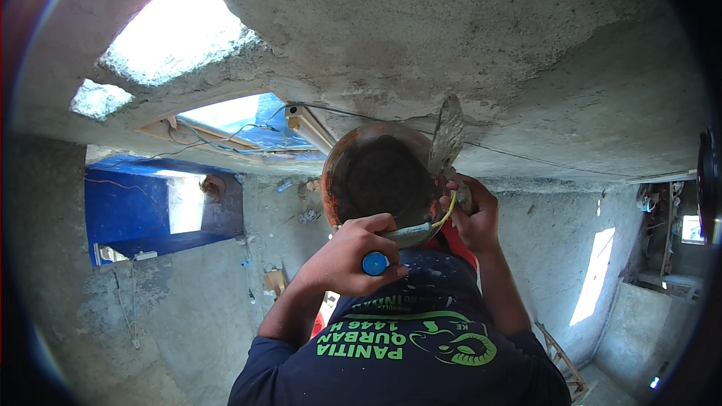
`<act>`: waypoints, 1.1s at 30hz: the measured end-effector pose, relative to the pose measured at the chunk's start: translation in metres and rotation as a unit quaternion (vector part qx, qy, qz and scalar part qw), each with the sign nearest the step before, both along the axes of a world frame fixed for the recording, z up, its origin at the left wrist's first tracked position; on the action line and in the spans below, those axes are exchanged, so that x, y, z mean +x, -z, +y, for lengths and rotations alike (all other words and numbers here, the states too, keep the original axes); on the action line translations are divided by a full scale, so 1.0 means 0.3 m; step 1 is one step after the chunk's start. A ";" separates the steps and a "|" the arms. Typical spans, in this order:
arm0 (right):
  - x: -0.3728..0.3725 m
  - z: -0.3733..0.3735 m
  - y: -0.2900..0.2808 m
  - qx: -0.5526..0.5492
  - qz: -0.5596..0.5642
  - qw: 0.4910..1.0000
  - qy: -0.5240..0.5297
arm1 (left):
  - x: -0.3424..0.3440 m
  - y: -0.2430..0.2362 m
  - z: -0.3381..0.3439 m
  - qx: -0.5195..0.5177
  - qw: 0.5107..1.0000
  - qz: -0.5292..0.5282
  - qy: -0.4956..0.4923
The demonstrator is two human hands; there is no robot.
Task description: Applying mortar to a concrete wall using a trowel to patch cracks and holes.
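A round bucket point(383, 178) with a reddish, mortar-stained wall is in front of my chest, its inside dark. My left hand point(350, 252) is closed at its near edge, round a handle with a round blue end point(374, 263); the rest of that tool is hidden. Beside those fingers runs the bucket's bail, with a pale blue grip point(410, 231) and a yellow length. At the bucket's right side my right hand point(475, 218) is closed round the handle of a trowel point(447, 135). The trowel's mortar-caked blade points up, and the yellow part of the bail passes by these fingers.
A rough grey cement surface point(496, 37) spans the top, with bright openings at upper left. A tube lamp point(310, 128) and loose wires hang near the bucket. At left, a blue-walled recess point(124, 210) is set in the wall. A wooden frame piece point(564, 361) stands at lower right.
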State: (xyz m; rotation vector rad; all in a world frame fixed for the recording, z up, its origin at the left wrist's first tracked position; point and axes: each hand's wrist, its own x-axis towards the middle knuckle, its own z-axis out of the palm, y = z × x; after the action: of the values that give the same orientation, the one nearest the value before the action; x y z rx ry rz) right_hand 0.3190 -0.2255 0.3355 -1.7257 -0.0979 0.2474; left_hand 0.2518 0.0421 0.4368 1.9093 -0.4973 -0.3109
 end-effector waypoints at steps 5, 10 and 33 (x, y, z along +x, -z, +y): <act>-0.018 -0.048 0.030 -0.004 0.011 0.998 0.056 | 0.021 -0.003 -0.025 0.004 1.000 -0.011 0.026; -0.039 -0.075 0.039 -0.048 -0.068 0.993 0.078 | 0.046 -0.016 -0.051 -0.005 0.999 -0.016 0.035; -0.040 -0.090 0.043 -0.032 -0.100 0.992 -0.068 | 0.013 0.079 0.015 -0.010 0.999 -0.019 0.047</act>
State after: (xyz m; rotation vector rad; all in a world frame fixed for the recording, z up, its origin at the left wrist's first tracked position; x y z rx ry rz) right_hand 0.3070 -0.2526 0.3227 -1.8059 -0.3588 0.1785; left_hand 0.2555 0.0465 0.4130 1.8793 -0.6150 -0.3291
